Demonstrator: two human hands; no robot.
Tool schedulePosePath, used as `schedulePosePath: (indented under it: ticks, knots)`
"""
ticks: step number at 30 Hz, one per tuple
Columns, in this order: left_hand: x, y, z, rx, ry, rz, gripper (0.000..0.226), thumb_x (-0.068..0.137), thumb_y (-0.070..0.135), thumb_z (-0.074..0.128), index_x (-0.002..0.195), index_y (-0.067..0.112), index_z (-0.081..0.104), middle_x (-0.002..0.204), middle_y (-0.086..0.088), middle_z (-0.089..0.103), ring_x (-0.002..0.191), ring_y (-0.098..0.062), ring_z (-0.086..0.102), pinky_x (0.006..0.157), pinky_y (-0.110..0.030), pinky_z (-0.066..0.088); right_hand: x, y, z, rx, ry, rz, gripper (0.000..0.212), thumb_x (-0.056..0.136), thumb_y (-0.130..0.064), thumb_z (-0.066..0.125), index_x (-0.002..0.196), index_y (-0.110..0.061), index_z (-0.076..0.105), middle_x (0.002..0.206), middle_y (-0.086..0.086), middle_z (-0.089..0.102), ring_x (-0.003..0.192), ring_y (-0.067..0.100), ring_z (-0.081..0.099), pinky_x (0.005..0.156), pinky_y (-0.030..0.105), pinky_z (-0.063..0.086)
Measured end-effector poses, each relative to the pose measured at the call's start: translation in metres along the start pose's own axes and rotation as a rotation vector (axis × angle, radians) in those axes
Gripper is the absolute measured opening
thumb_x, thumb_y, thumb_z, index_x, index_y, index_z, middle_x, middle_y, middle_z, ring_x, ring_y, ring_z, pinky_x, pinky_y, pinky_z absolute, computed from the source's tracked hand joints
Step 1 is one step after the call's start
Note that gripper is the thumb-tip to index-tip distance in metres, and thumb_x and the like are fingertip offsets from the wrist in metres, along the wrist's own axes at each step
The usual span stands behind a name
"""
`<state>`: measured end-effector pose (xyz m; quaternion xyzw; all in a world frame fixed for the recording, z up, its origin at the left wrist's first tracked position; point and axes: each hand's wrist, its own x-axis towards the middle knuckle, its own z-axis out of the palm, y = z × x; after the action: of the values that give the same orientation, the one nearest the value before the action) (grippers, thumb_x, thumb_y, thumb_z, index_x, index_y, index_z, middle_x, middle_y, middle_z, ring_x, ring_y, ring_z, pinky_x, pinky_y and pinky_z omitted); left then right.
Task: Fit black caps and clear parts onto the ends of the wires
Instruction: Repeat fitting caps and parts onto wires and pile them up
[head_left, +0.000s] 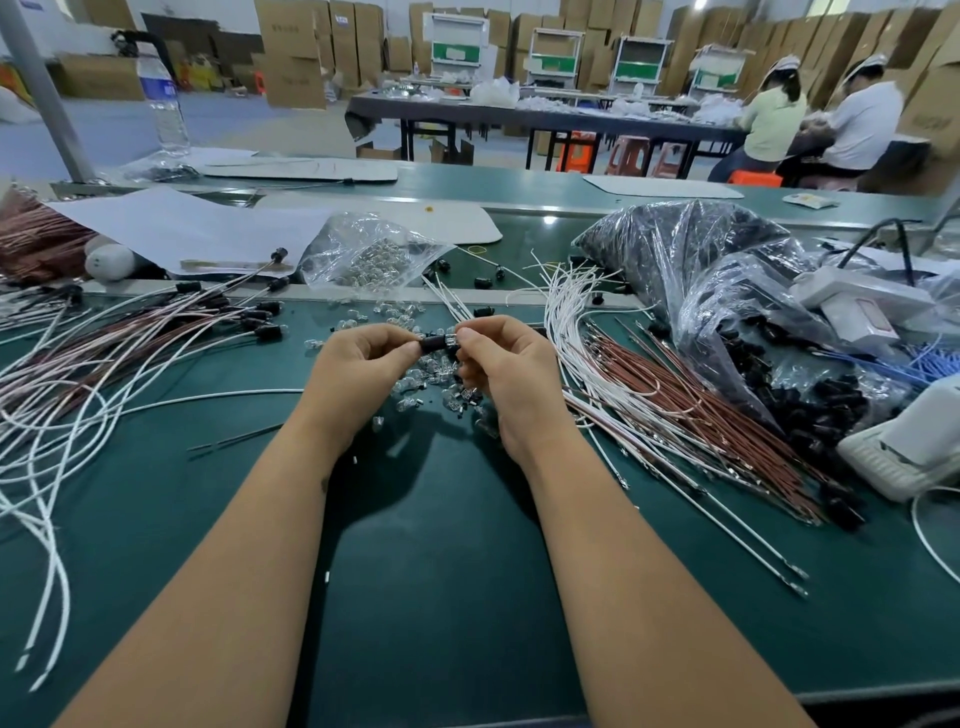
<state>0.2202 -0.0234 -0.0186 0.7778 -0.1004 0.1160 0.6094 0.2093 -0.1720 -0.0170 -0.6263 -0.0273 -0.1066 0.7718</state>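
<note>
While both hands met above the bench's middle, a black cap (434, 343) and clear part (451, 341) were joined.
The left hand (363, 358) pinched the cap, the right hand (498, 358) pinched the clear part; both grips narrow. Probably light, glassy, fragile: hold its base, gently.

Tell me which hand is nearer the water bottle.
Left. The left hand is below and right of the water bottle; the right hand is farther right still.
</note>
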Motion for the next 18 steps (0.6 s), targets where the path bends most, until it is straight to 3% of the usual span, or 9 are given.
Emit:
schedulePosePath:
  ticks: [10,14,18]
  knots:
    - [0.0004,-0.0009,0.0011,0.036,-0.022,-0.018,0.016,0.09,0.01,0.063,0.079,0.019,0.07,0.061,0.0,0.055,0.051,-0.005,0.042,0.049,-0.012,0.034,0.0019,0.0038,0.001,-0.112,0.002,0.006,0.012,0.087,-0.004,0.064,0.079,-0.013,0.067,0.058,-0.008,0.06,0.049,0.004,0.053,0.05,0.017,0.046]
    - [0.0006,-0.0016,0.0004,-0.014,-0.063,-0.043,0.011,0.089,0.012,0.065,0.081,0.017,0.07,0.058,0.006,0.065,0.049,-0.003,0.049,0.05,-0.012,0.041,0.0025,0.0026,0.0008,-0.047,0.011,0.023,0.012,0.09,-0.008,0.064,0.078,-0.011,0.067,0.06,-0.003,0.061,0.052,0.008,0.056,0.053,0.021,0.049]
    - [0.0,-0.0024,-0.0004,-0.024,-0.052,-0.029,0.01,0.088,0.014,0.067,0.079,0.015,0.071,0.054,0.007,0.063,0.044,-0.005,0.045,0.045,-0.014,0.037,0.0019,0.0028,0.0009,-0.049,0.018,0.027,0.011,0.092,-0.009,0.063,0.082,-0.011,0.065,0.062,-0.001,0.062,0.052,0.008,0.057,0.053,0.02,0.05]
